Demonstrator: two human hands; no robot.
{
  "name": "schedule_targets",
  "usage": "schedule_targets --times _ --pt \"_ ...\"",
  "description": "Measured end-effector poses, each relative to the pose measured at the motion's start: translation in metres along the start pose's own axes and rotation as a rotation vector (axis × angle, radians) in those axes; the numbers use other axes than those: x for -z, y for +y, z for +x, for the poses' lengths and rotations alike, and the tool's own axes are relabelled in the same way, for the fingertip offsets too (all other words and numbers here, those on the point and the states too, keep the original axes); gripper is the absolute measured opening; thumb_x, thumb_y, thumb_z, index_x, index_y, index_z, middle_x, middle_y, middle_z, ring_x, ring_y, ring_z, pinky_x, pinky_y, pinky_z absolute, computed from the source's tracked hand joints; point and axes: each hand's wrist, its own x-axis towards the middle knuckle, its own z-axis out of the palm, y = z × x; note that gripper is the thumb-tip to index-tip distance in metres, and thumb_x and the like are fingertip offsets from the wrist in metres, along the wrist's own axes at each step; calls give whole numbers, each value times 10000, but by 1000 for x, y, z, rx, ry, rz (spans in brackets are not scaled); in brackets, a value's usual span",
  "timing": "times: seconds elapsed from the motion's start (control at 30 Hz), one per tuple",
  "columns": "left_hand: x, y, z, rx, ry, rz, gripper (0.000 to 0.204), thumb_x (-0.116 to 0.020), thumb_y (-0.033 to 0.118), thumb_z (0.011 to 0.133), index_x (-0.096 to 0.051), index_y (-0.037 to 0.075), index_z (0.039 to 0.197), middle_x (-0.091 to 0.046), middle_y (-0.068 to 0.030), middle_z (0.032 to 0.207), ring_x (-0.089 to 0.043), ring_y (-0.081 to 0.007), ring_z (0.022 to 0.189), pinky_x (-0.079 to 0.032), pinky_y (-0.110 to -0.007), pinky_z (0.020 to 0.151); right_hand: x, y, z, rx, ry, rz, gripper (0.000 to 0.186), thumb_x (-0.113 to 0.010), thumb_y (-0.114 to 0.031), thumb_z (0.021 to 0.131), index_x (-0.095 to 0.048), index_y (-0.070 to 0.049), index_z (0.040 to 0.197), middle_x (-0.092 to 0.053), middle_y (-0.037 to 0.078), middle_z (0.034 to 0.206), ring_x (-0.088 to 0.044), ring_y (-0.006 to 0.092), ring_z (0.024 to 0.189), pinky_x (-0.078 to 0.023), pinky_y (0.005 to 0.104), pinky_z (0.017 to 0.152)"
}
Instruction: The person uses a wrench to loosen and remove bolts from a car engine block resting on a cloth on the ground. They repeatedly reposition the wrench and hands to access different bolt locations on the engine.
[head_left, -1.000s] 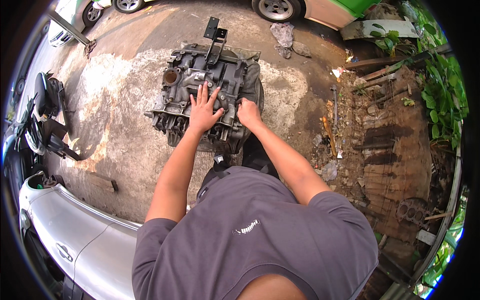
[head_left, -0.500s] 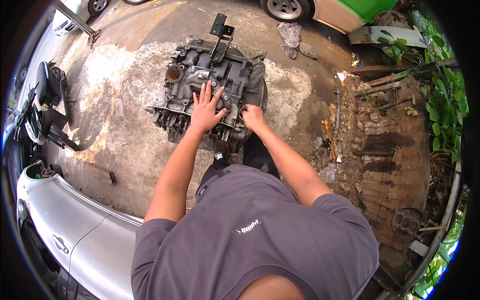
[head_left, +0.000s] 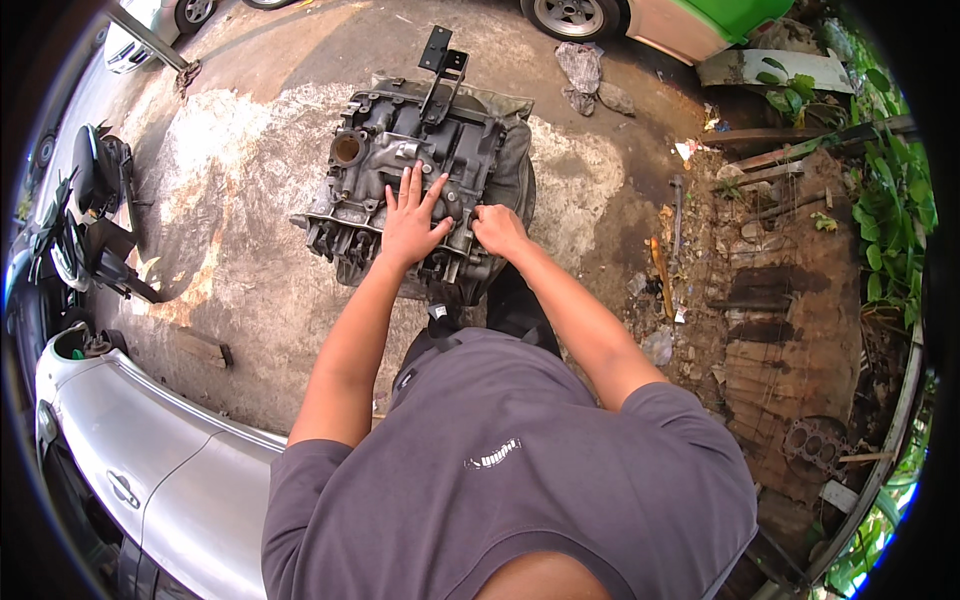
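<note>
A dark, greasy engine block (head_left: 373,190) stands in front of me, with a round rusty port on its left and a black metal bracket (head_left: 436,62) rising from its far side. My left hand (head_left: 408,225) lies on top of the block, fingers spread. At the block's right edge, my right hand (head_left: 498,230) is closed, thumb and fingers pressed together. Whatever they may pinch is too small or hidden to make out. Grey cloth (head_left: 515,165) bunches along the right side of the block.
A silver car (head_left: 190,460) is close on my left, with motorbikes (head_left: 105,215) beyond it. A crumpled rag (head_left: 580,75) lies on the concrete beyond the engine. Debris and worn boards (head_left: 780,365) cover the ground at right, where a head gasket-like metal plate (head_left: 815,443) lies.
My right hand has shifted slightly left and inward along the block's right edge. My left hand remains spread in the same place.
</note>
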Motion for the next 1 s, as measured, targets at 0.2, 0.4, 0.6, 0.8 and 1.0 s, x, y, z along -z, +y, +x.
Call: schedule_targets --times 0.2,0.4,0.6,0.8,1.0 --pt "0 0 0 4 -6 -19 836 -655 438 845 -258 302 1568 -96 -161 1652 -108 -372 1517 -145 -635 1167 -10 -8 -9 -15 161 131 285 -549 -229 865 -669 -13 1008 -681 259 959 -649 436 951 -514 509 860" --pt "0 0 -1 0 -7 -4 830 -649 447 848 -259 304 1567 -94 -164 1651 -107 -376 1517 -131 -634 1171 -18 -1 -17 20 244 312 291 -685 -177 822 -642 7 1043 -683 223 915 -655 410 893 -516 438 760" --pt "0 -1 0 -1 -11 0 829 -647 444 853 -252 306 1569 -92 -163 1651 -103 -375 1518 -133 -634 1171 -12 21 -17 371 292 117 299 -713 -174 809 -621 0 1033 -666 201 970 -654 390 871 -531 444 762" --pt "3 0 0 3 -30 6 825 -645 445 855 -253 305 1568 -92 -170 1649 -108 -382 1515 -135 -635 1170 2 38 -1 615 207 -54 275 -746 -197 749 -594 -54 929 -637 129 809 -657 339 785 -535 438 680" --pt "5 2 -1 7 -57 6 836 -659 418 843 -258 296 1567 -90 -199 1642 -100 -417 1509 -133 -624 1175 14 48 20 812 190 -129 295 -751 -235 744 -612 -133 982 -634 66 735 -667 286 704 -538 411 619"
